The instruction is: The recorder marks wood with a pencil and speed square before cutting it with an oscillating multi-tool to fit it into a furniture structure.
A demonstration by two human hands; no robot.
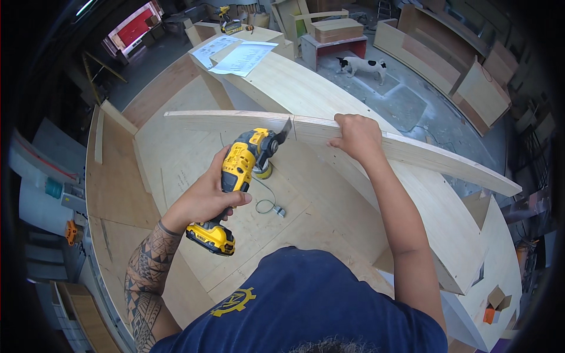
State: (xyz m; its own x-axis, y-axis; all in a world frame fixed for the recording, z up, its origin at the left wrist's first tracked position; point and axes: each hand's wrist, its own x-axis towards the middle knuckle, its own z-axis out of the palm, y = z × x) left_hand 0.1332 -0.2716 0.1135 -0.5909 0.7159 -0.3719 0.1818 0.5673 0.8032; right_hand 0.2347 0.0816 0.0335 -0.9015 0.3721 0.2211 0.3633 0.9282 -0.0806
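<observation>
My left hand [206,197] is wrapped round the grip of a yellow and black cordless oscillating multi-tool [238,159]. Its battery points down towards me, and its flat metal blade [285,130] meets the side of a long wooden strip [412,150], at a thin dark line across the wood. My right hand [359,138] clasps the strip's top edge just right of the blade, fingers over it and thumb on the near side. The strip lies across a long pale plywood top [329,97], and its left end juts out over the plywood floor [182,159].
Printed papers [244,57] lie at the far end of the plywood top, near a yellow drill [226,20]. Below the tool sit a round yellow object [263,170] and a cord with a plug [279,210]. A black and white dog [365,66] stands beyond. An open small box [494,303] is at right.
</observation>
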